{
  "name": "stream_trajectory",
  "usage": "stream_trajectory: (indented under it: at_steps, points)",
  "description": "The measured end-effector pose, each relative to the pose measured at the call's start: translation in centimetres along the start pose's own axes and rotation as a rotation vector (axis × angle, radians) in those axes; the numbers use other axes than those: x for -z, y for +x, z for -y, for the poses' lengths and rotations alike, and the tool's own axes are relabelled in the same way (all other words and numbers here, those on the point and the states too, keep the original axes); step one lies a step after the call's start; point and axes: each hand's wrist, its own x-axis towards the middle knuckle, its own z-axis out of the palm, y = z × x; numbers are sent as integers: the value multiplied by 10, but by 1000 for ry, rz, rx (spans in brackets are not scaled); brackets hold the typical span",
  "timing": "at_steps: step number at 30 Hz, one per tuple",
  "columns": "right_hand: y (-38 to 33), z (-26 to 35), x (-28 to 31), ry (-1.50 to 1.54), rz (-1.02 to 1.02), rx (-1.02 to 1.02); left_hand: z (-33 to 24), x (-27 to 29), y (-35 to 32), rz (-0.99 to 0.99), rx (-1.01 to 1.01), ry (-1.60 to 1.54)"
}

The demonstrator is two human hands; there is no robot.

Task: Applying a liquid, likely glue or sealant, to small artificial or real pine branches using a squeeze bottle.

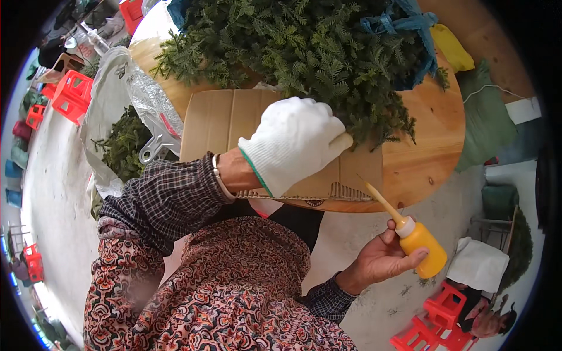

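Note:
My left hand point(298, 137) wears a white knitted glove with a green cuff edge. It is over the cardboard sheet point(208, 120), at the near edge of a heap of green fir-like sprigs point(316, 52). Its fingers curl under, so whatever they hold, if anything, is hidden. My bare right hand point(383, 257) grips a yellow squeeze bottle point(424, 248) with a white collar and a long tapered nozzle. The bottle is tilted, its nozzle pointing up and left toward the cardboard's near right corner.
A round wooden table point(433, 140) carries the cardboard and the greenery, with blue plastic point(418, 64) around the heap. Left of it hangs a clear plastic bag point(108, 88) above more sprigs point(129, 143). Red stools point(73, 96) stand at left and lower right, where another person point(489, 322) is.

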Motion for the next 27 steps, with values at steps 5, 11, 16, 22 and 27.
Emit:
stream_trajectory:
  at_steps: [5,11,16,22,27]
  points:
    - [0,-2,-4,59,81,-61,-7,2,10,25,157,-29]
    - [-1,-2,-2,99,138,-76,-3,-3,4,-15,81,-183]
    - [-3,-2,-7,40,5,-66,8,36,-31,72,237,-486]
    - [-9,-2,-10,53,110,-119,46,70,-62,276,495,-780]
    - [-18,-2,-24,146,254,-171,62,96,-59,560,957,-836]
